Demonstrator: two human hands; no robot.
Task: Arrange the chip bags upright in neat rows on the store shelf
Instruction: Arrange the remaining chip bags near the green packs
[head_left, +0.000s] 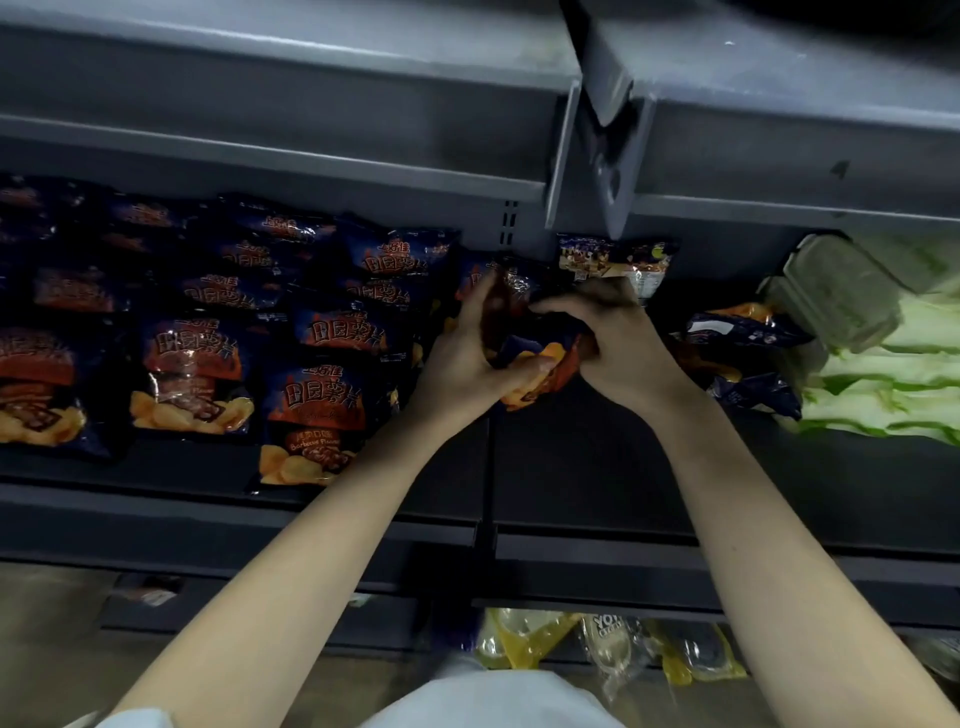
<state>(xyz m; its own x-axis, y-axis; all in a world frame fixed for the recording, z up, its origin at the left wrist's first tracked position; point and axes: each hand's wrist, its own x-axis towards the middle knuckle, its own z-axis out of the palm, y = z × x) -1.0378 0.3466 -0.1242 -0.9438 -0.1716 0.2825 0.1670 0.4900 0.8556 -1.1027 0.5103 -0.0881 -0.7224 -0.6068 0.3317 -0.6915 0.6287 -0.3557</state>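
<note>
Both my hands hold one dark blue chip bag (524, 358) above the dark store shelf (571, 467), near its middle. My left hand (467, 358) grips the bag's left side, thumb curled under it. My right hand (613, 348) grips its right side, fingers curled over the top. To the left, several matching dark blue bags with orange print stand in rows; the front one (306, 421) leans forward. More dark blue bags (743, 358) lie jumbled to the right of my hands. A different pale snack bag (613, 260) stands at the back.
Light green packages (893, 384) fill the shelf's right end. A grey upper shelf (311, 130) and its bracket (608, 156) hang close above. Yellow and clear packets (613, 649) lie on a lower level near the floor.
</note>
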